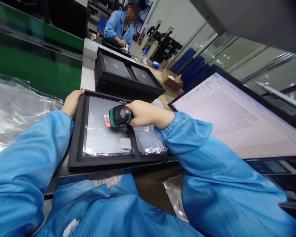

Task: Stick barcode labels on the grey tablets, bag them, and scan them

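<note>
My right hand (141, 113) is closed around a black and green barcode scanner (119, 116). The scanner's head hangs over a flat grey device in clear plastic wrap (101, 131), and red light falls on a barcode label (107, 120) there. This device lies in the left compartment of a black tray (75, 151). A second wrapped device (148, 140) fills the right compartment, partly under my right forearm. At the tray's far left corner my left hand (72, 103) grips the rim; its fingertips are hidden. A small white square (125, 144) lies on the left device's lower corner.
Behind the tray stands another black tray (128, 87) with two grey devices. On the right, a tilted monitor (227, 115) shows rows of text. Clear plastic bags (17, 112) lie at left beside a green surface (34, 65). A co-worker (119, 28) sits farther back, near an open carton (171, 80).
</note>
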Demonstrator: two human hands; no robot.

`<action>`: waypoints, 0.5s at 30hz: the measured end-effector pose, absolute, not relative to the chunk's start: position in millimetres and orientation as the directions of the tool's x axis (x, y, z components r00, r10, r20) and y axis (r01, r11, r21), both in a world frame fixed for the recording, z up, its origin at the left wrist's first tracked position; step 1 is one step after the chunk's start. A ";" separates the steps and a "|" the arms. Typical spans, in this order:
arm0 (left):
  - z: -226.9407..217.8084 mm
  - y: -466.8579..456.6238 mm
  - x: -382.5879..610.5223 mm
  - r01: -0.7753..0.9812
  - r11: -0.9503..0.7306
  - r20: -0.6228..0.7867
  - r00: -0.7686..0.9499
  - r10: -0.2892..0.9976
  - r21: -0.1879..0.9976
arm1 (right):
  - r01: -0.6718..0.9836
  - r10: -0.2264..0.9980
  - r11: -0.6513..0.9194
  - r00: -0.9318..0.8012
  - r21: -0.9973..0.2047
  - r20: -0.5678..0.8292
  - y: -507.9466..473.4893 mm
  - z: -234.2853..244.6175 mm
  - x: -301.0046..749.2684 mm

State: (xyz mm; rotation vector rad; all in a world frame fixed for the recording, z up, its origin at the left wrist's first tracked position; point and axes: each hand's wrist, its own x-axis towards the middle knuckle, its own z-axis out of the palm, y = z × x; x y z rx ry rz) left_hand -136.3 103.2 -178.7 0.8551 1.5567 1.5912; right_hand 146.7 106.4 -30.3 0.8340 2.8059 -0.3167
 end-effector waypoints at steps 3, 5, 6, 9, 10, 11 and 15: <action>-179.9 103.8 -138.4 -0.035 -0.017 -0.003 -0.496 0.868 0.999 | 0.558 0.517 0.810 -0.825 -0.180 -0.228 104.4 -30.1 149.2; -180.5 104.4 -139.5 -0.034 -0.023 0.003 -0.497 0.868 0.999 | 0.573 0.548 0.788 -0.820 -0.226 -0.166 111.0 -29.1 158.6; -180.7 104.8 -139.8 -0.037 -0.021 0.000 -0.499 0.866 0.999 | 0.600 0.593 0.760 -0.797 -0.251 -0.111 117.2 -28.2 167.5; -180.9 106.7 -139.3 -0.035 -0.007 -0.012 -0.508 0.861 0.999 | 0.767 0.847 0.505 -0.529 -0.396 0.057 142.8 -26.3 214.1; -180.7 107.5 -139.0 -0.030 0.000 -0.015 -0.509 0.860 1.000 | 0.806 0.929 0.346 -0.366 -0.480 0.056 150.6 -27.2 234.7; -180.4 108.2 -139.1 -0.018 0.009 -0.017 -0.510 0.860 1.000 | 0.810 0.981 0.167 -0.196 -0.562 0.009 156.2 -29.8 256.2; -174.6 104.1 -144.7 0.208 0.057 0.057 -0.502 0.863 0.976 | 0.719 0.969 -0.243 0.155 -0.651 -0.191 148.0 -62.7 324.9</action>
